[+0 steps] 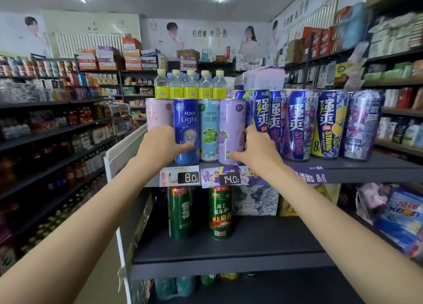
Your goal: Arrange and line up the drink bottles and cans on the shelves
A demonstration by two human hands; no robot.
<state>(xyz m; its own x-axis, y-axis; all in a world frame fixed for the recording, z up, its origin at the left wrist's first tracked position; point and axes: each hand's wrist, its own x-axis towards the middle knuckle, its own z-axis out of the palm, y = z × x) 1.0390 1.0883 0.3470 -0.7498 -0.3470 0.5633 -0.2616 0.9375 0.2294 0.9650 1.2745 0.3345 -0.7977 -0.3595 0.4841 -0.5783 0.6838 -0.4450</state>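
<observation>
Four slim RIO cans stand in a row at the front left of the top shelf [348,166]: a pink can [158,113], a blue can [186,120], a green-grape can [209,129] and a purple can [231,125]. My left hand [160,146] wraps the lower part of the pink can, its thumb lying across the blue can. On the other end, my right hand [257,149] holds the purple can, thumb on its front and fingers curled round its right side. Taller blue and purple Strong cans [297,125] stand to the right.
Clear bottles with yellow labels [190,86] stand behind the slim cans. On the shelf below are two green beer cans [180,212] [219,212] and a printed box [256,200]. Price tags [188,177] hang on the shelf edge. An aisle runs along the left.
</observation>
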